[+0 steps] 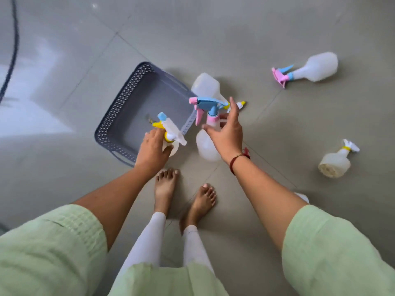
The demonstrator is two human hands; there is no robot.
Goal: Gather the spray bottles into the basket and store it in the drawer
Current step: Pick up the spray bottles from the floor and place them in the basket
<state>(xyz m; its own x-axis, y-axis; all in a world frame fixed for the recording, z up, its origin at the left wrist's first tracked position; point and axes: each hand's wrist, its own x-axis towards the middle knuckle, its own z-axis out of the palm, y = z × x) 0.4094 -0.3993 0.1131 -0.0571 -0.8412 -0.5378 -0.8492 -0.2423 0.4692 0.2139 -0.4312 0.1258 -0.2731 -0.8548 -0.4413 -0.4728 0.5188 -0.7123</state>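
Where my left hand [152,150] grasps a yellow-collared bottle [171,133], its body is hidden; right hand [224,133] spread, released, beside the pink-collared bottle [206,144], basket [119,116] adjacent.

Body of yellow-nozzle bottle [171,133] concealed by left hand [152,151]. Blue-trigger bottle [208,124] partly covered by right hand [225,133]. Third bottle [206,85] partly blocked behind it. Dark cable [12,50] cropped at left edge.

Grey tiled floor [256,35]: basket [119,116], three lying spray bottles [316,68].
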